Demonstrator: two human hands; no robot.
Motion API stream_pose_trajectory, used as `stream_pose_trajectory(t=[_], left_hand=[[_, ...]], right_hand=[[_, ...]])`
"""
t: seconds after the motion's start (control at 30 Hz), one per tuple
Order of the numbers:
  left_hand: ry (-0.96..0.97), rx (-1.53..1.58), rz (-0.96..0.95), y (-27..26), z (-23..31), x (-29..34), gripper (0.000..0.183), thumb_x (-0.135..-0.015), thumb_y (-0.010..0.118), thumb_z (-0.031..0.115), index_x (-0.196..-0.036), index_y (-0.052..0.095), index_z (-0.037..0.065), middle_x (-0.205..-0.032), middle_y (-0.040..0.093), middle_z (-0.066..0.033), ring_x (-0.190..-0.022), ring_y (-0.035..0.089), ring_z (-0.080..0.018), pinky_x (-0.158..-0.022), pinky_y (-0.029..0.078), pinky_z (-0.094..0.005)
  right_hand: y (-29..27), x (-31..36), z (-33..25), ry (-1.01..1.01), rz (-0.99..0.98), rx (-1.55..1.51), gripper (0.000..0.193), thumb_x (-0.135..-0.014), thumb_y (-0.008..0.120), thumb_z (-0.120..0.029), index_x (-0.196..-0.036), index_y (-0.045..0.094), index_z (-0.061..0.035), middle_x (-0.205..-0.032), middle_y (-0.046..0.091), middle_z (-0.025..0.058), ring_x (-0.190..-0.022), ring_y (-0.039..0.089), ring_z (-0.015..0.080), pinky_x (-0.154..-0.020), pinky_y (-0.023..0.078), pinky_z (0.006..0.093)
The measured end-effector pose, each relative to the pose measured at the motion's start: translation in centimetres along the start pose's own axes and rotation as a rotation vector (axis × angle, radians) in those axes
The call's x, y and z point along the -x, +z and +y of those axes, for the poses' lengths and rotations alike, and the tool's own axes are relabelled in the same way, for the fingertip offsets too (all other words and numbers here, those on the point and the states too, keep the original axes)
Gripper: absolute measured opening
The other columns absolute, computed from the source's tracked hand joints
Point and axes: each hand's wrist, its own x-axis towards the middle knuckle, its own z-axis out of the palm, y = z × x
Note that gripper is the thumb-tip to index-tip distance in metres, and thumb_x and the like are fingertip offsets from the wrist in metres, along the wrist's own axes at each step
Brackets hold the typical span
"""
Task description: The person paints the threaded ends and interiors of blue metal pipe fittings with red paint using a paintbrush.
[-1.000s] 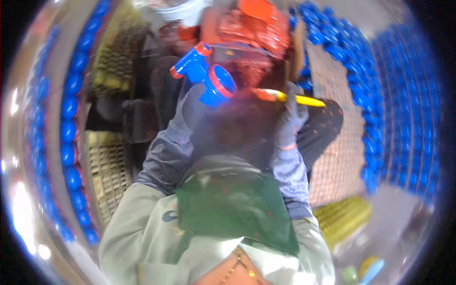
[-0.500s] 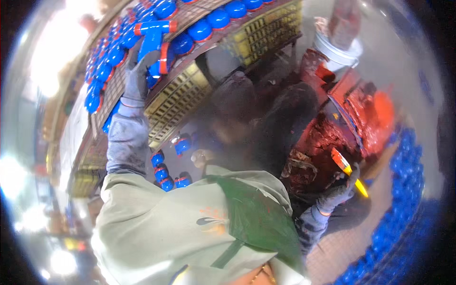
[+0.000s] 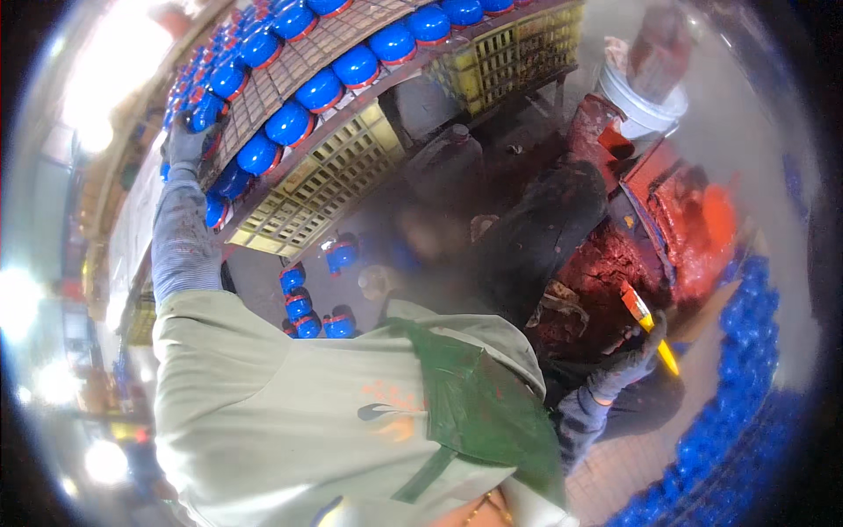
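My left hand, in a grey glove, reaches up to the left end of the rack. Its fingers are closed about a blue tee pipe fitting, set among the row of blue fittings with red rims there; the glove hides part of it. Low on the right, my gloved right hand grips a paintbrush by its yellow handle. Red colour covers the brush's bristles, which point up and away from me. Beyond the brush lies a red-coated work surface with thick wet paint.
Blue fittings line two levels of the mesh rack. Yellow crates sit beneath it. Several blue fittings stand on the floor. A white bucket stands at the far right; a blue heap lies along the right side.
My left hand has carried the blue tee fitting left, to the end of the rack's upper row. The right hand still holds the paintbrush, nearly unmoved.
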Motion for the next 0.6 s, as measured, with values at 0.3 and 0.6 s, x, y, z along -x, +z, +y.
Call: stream_pose_trajectory(t=[0.3,0.6], left_hand=[[0.407,0.047,0.205,-1.9,20.5,4.2,0.058,-0.085,0.063,0.041,-0.127,0.052,0.003,-0.121,0.056,-0.0227,-0.113,0.052,-0.0376,-0.097,0.04,-0.0437],[1.115,1.001,-0.422,3.4,45.8,23.2,0.053,-0.083,0.065,0.01,-0.131,0.044,0.003,-0.131,0.048,-0.0161,-0.127,0.039,-0.0302,-0.108,0.028,-0.0427]], right_hand=[[0.5,-0.8,-0.9,0.023,0.187,-0.35,0.024,-0.092,0.056,-0.012,-0.114,0.061,-0.0027,-0.102,0.064,0.0035,-0.075,0.056,0.0084,-0.057,0.044,0.0202],[-6.7,-0.9,-4.3,0.003,0.497,-0.254,0.041,-0.087,0.065,-0.018,-0.119,0.055,0.0047,-0.078,0.055,0.0031,-0.055,0.049,0.0082,-0.05,0.042,0.0221]])
